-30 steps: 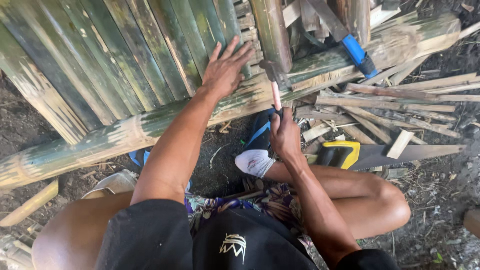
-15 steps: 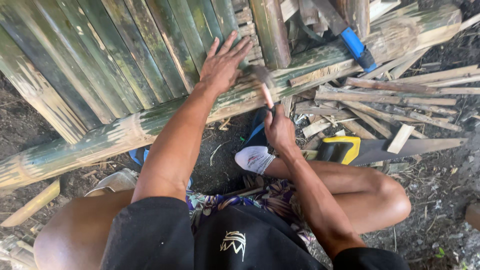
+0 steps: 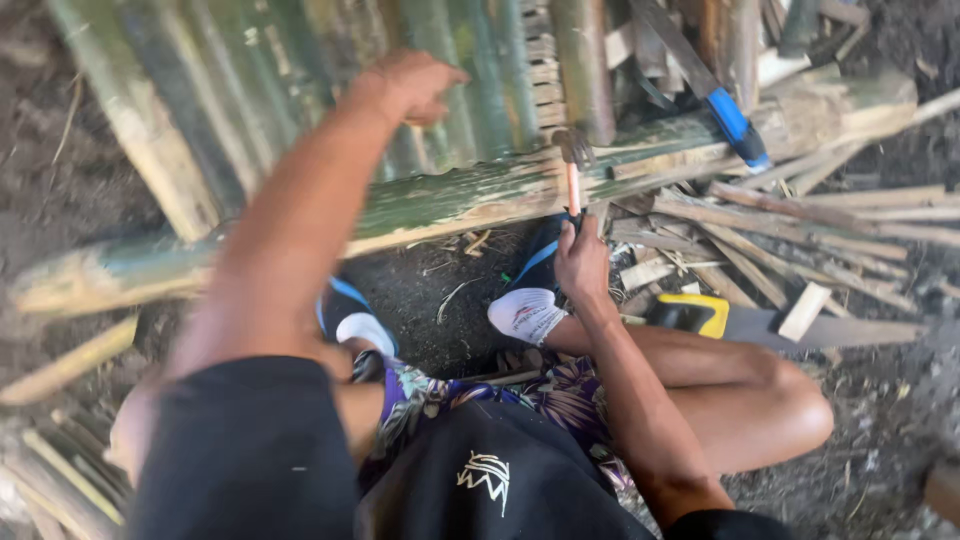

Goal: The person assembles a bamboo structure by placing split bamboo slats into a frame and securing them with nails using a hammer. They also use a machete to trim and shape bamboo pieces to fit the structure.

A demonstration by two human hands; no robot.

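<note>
My right hand (image 3: 582, 262) grips a small hammer (image 3: 574, 160) by its pale orange handle; the metal head rests against a long horizontal bamboo pole (image 3: 470, 195). My left hand (image 3: 408, 85) hovers with fingers curled over several green bamboo slats (image 3: 300, 80) that lean side by side across that pole. It holds nothing that I can see. I am squatting, with my knees and sandalled feet below the pole.
A hand saw with a yellow and black handle (image 3: 690, 315) lies on the ground at right, among split bamboo strips (image 3: 800, 240). A blue-handled tool (image 3: 735, 120) rests on the bamboo at upper right. More bamboo offcuts (image 3: 60, 370) lie at left on dark soil.
My left hand has lifted off the slats and curled its fingers; it lay flat and spread before. The hammer head has come down onto the pole. The view has shifted and blurred.
</note>
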